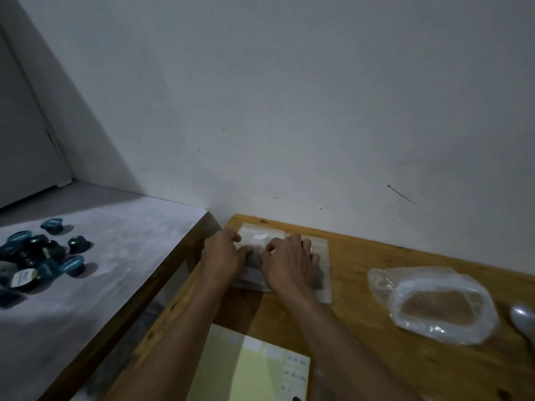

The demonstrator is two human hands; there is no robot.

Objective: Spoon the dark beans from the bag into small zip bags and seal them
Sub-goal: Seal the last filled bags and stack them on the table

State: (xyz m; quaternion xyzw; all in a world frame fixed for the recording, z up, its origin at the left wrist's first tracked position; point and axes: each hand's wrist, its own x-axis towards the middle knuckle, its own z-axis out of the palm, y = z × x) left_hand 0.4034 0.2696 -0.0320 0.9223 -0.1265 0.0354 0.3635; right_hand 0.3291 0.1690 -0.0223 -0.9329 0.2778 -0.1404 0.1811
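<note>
Table (376, 264) honey-brown wood; capsules (43, 256) dark teal; card (246, 369) pale yellow.

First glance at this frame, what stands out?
Both hands, left hand and right hand, pinch the small zip bag at the wooden table's far edge. To the right sits an open plastic bag; dark blue capsules lie piled on the white surface at left.

A scuffed white wall (289, 96) fills the upper frame; a wooden table (362, 285) sits lower right, a pale surface (101, 256) lower left.
</note>
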